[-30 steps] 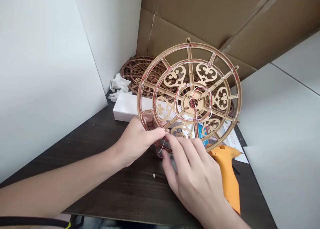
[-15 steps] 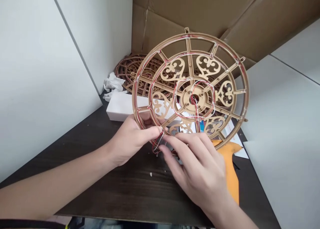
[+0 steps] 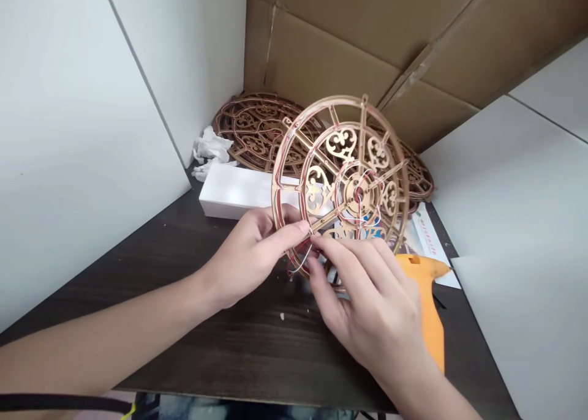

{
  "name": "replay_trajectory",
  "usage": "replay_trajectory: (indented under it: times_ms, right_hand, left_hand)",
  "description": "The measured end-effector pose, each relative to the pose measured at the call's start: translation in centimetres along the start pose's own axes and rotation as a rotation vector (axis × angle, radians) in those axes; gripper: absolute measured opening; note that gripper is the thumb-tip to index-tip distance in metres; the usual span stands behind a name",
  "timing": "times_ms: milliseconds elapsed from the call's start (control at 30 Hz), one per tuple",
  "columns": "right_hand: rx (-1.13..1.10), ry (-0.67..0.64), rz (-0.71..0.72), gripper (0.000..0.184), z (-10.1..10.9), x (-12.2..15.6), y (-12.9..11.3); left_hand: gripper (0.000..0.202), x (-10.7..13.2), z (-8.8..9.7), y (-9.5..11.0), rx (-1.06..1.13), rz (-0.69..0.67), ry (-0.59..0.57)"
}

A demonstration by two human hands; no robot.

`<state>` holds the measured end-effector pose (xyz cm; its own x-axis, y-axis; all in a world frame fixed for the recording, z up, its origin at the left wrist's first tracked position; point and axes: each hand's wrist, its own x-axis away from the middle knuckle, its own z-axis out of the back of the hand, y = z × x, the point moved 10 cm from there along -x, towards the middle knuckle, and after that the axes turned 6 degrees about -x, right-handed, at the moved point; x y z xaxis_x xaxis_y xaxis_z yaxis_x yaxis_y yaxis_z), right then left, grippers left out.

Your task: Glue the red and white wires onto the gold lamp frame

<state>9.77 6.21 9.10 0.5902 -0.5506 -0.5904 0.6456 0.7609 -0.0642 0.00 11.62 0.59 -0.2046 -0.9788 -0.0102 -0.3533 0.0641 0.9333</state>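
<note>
Left hand (image 3: 250,255) grips the lower rim of an upright ornate wooden wheel (image 3: 342,184) above the table's (image 3: 220,346) middle. Right hand (image 3: 372,310) pinches thin wires (image 3: 299,262) at that rim. An orange glue gun (image 3: 425,303) lies near the right edge.

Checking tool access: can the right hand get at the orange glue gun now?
Probably yes: the glue gun lies beside the right hand, nothing between, though its fingers pinch wires at the wheel.

ornate wooden wheel (image 3: 342,181), upright, red-wired rim
</note>
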Motion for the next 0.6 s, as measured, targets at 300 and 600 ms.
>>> replay_trajectory:
  times_ms: [300,600]
  right_hand:
    - [-0.009,0.001,-0.008,0.021,0.3,-0.1,0.4]
    - [0.011,-0.094,-0.062,0.02,-1.0,0.1,0.8]
  left_hand:
    - [0.02,-0.1,-0.5,0.4,0.014,-0.042,-0.02]
    - [0.017,0.8,-0.4,-1.0,0.13,0.051,0.056]
